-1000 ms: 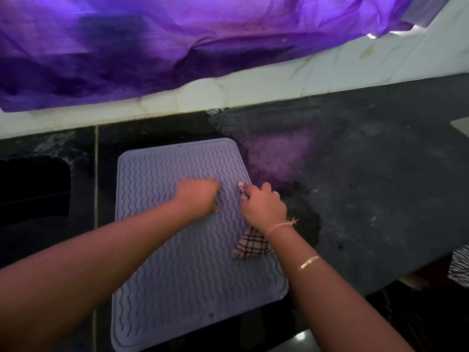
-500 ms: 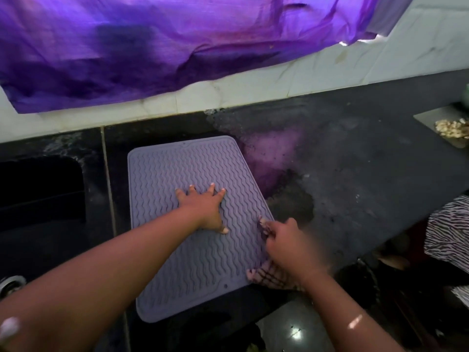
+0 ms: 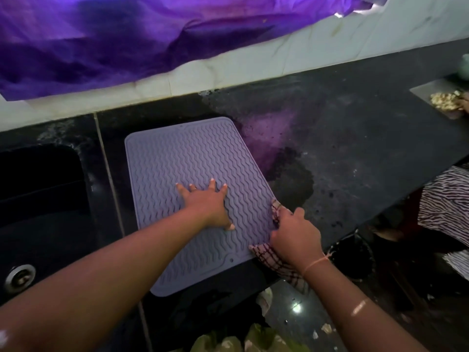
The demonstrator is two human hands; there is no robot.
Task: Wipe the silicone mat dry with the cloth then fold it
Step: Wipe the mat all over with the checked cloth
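A lilac silicone mat [image 3: 182, 161] with wavy ridges lies flat on the dark countertop [image 3: 355, 148]. My left hand [image 3: 206, 203] presses down on the mat's middle, palm flat and fingers spread. My right hand [image 3: 294, 233] sits at the mat's right edge, closed on a checked cloth [image 3: 272, 260]. The cloth bunches under the palm and trails off the mat's near right corner and over the counter's front edge.
A dark sink [image 3: 38, 212] with a metal drain [image 3: 20, 276] lies left of the mat. A wet patch [image 3: 291, 181] darkens the counter to the right. A tray of chopped food [image 3: 444, 101] sits far right. Purple fabric [image 3: 127, 39] hangs on the tiled wall.
My right hand has slid the cloth from the mat's middle out to its right edge. My left hand has opened flat on the mat. The view has shifted.
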